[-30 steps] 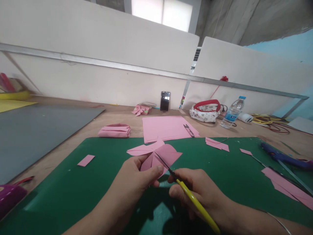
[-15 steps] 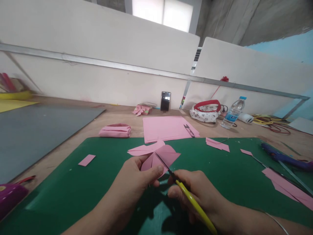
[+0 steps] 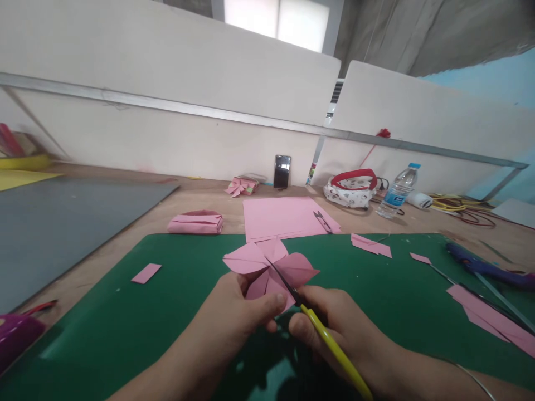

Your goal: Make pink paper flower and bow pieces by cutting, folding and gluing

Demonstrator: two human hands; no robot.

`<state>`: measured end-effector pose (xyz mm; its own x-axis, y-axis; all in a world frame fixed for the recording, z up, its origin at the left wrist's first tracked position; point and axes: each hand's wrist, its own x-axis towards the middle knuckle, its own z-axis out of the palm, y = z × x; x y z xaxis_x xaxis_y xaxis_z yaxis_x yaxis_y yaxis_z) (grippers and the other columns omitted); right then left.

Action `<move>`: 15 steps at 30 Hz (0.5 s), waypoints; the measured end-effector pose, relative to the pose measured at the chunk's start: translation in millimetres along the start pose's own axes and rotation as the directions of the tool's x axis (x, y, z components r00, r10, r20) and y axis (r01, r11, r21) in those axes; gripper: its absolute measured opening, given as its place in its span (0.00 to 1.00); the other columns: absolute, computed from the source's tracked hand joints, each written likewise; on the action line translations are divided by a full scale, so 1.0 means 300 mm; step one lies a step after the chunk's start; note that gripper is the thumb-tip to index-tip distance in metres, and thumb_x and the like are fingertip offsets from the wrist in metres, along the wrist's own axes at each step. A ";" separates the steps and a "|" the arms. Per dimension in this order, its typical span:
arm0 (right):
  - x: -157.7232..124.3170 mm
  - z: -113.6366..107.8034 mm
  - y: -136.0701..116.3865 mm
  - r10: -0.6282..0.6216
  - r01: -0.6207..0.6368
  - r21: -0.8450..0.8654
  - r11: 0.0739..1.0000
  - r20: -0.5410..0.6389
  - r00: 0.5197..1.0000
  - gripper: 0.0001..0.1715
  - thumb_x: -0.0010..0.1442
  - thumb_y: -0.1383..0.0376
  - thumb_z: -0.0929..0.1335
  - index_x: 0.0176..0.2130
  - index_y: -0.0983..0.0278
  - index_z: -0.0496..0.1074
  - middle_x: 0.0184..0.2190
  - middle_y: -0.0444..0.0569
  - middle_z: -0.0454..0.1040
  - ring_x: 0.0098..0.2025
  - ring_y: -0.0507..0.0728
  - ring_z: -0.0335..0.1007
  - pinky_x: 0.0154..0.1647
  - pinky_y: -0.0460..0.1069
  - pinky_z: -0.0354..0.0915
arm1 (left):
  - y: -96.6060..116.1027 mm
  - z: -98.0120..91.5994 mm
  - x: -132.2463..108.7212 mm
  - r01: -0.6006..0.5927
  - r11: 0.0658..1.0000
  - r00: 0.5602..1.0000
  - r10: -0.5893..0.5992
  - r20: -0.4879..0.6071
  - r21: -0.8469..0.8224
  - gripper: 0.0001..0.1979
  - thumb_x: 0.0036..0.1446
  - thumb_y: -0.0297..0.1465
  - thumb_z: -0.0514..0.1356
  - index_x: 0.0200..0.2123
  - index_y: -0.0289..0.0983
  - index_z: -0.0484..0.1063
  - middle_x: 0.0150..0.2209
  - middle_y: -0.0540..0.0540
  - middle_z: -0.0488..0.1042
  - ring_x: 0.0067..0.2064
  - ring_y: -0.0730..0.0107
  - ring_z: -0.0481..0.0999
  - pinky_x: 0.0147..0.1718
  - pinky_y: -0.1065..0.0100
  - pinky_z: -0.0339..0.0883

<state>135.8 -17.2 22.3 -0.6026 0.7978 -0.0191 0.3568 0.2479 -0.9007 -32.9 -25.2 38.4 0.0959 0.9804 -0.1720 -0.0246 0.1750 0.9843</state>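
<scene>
A pink paper flower (image 3: 246,258) with several pointed petals is held above the green mat (image 3: 179,289) by my left hand (image 3: 242,312), whose thumb presses on a lower petal. My right hand (image 3: 338,323) is closed around yellow-handled scissors (image 3: 330,340). Their dark tips reach across the petals to the flower's centre. The fingers of both hands are close together but apart. Some of my left fingers are hidden behind the paper.
Pink sheets (image 3: 276,214) with small snips (image 3: 322,221) lie behind the mat. Farther back stand a phone (image 3: 282,171), a white pouch (image 3: 350,192) and a water bottle (image 3: 397,192). A glue gun (image 3: 485,266) and pink strips (image 3: 487,312) lie at the right.
The flower has turned in my left hand, so its petals sit differently and reach a little farther right. Both hands have barely moved, and the scissors stay over the flower.
</scene>
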 end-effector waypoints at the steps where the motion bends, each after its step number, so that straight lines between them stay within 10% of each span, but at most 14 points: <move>1: -0.001 0.001 0.000 -0.003 0.003 0.003 1.000 0.001 1.000 0.24 0.60 0.48 0.62 0.40 0.65 0.72 0.24 0.41 0.61 0.23 0.47 0.54 0.21 0.41 0.52 | -0.002 -0.001 0.001 -0.005 1.000 1.000 0.005 0.010 -0.005 0.02 0.45 0.28 0.62 0.26 0.35 0.73 0.17 0.55 0.67 0.20 0.76 0.61 0.19 0.73 0.51; 15: 0.008 0.028 0.012 0.083 -0.094 -0.117 0.989 -0.094 0.992 0.06 0.57 0.67 0.64 0.30 0.67 0.68 0.20 0.38 0.58 0.22 0.47 0.49 0.20 0.42 0.49 | 0.000 -0.005 -0.006 0.008 0.996 0.999 -0.011 0.032 0.094 0.03 0.46 0.28 0.60 0.23 0.36 0.69 0.16 0.55 0.66 0.21 0.75 0.61 0.21 0.71 0.52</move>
<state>129.6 -19.0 15.5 -0.5010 0.8638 -0.0533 0.4934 0.2345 -0.8376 -34.7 -26.7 38.6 0.1282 0.9750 -0.1815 0.0695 0.1737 0.9823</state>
